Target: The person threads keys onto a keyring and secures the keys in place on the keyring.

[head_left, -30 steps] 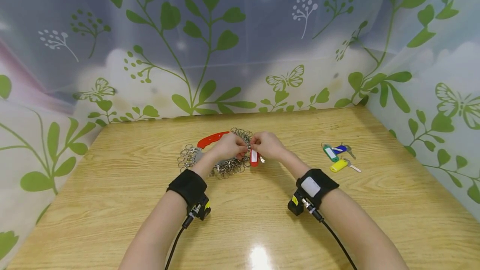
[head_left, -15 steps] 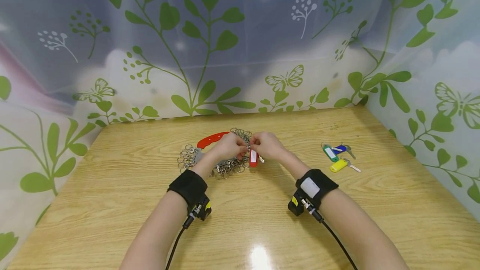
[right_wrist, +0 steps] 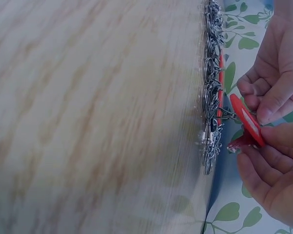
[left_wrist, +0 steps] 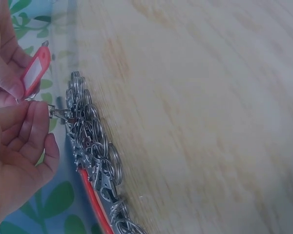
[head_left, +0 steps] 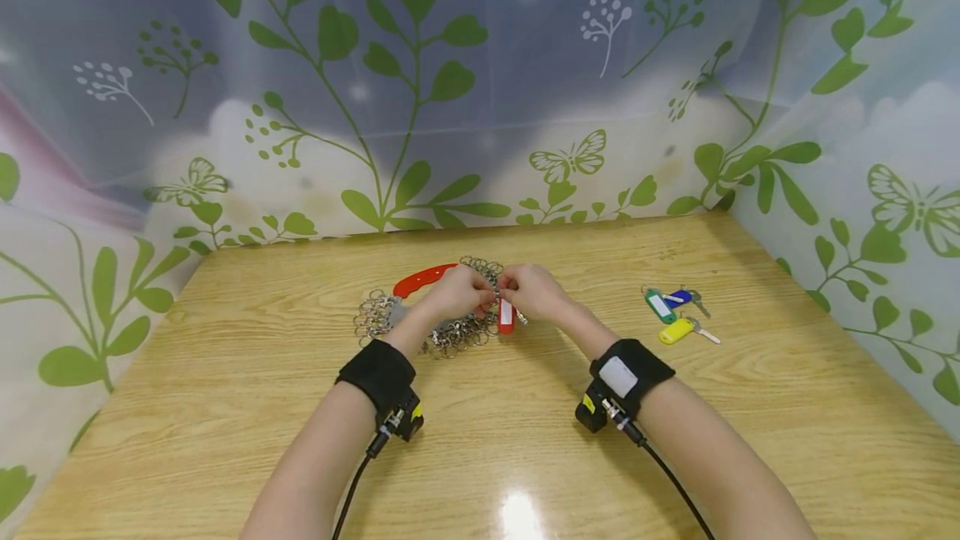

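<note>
Two in all: left hand (head_left: 462, 292) and right hand (head_left: 531, 288). Four tags: one red tag (head_left: 506, 317) at the fingers; one green tag (head_left: 660, 305), one blue tag (head_left: 678, 299) and one yellow tag (head_left: 677, 332) grouped on the table (head_left: 480, 440), well apart from the right fingers, out to their right. At least two keys (head_left: 707, 334) beside those three. One holder with a red handle (head_left: 423, 280), beyond and left of the left fingers, partly hidden by them. Many rings (head_left: 373, 315) along its edge, beneath and around the left fingers, too overlapped to count. One small clasp (left_wrist: 61, 113) between holder and left fingertips.

Red tag in the right fingers' grasp, just beside the left fingertips, lower end jutting past the right thumb toward the near side. A small metal end just below the right fingertips, too small to tell more.

Left thumb and forefinger together, pinching at the clasp; exact contact partly hidden. Right thumb and forefinger closed to the red tag's thickness, clamped on it; remaining right fingers bent beneath. Around the wrists, behind the fingers, two black straps (head_left: 378, 372).
</note>
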`<state>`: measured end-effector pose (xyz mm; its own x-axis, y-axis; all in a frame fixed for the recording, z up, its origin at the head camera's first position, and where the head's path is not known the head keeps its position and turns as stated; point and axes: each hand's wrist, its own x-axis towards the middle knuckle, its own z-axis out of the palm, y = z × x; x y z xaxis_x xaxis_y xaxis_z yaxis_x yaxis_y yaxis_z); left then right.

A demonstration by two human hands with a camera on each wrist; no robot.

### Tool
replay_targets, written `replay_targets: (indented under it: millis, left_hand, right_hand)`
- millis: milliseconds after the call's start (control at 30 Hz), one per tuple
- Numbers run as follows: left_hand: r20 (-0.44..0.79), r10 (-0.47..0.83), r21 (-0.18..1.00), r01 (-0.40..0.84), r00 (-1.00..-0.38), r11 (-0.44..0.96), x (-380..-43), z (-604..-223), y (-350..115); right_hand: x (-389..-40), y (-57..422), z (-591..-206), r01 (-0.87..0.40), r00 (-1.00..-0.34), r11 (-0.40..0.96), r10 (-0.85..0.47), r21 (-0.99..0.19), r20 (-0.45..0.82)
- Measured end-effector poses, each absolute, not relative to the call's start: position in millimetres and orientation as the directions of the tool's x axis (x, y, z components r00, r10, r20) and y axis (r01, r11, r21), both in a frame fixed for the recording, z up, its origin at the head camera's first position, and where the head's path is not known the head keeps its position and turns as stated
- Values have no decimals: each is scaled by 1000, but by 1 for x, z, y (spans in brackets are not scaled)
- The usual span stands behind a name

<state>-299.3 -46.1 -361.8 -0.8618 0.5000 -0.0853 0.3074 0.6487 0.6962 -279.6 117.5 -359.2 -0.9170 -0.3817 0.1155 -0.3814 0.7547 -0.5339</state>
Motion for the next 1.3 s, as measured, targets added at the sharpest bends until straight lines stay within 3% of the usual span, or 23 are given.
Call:
replay_targets:
  millis: [400, 733, 1300]
  left_hand:
    - [-70, 492, 704, 306, -868, 640, -298, -362, -48]
    - [-19, 534, 672, 385, -845, 633, -298, -365, -48]
    - [-32, 477, 682, 330, -878, 653, -299, -364, -47]
  right_hand:
    - [-278, 117, -359, -374, -923, 765, -363, -524, 127]
    - [-278, 118, -359, -378, -921, 758, -366, -531, 133]
    - [-276, 115, -357, -358, -927, 763, -360, -539, 106]
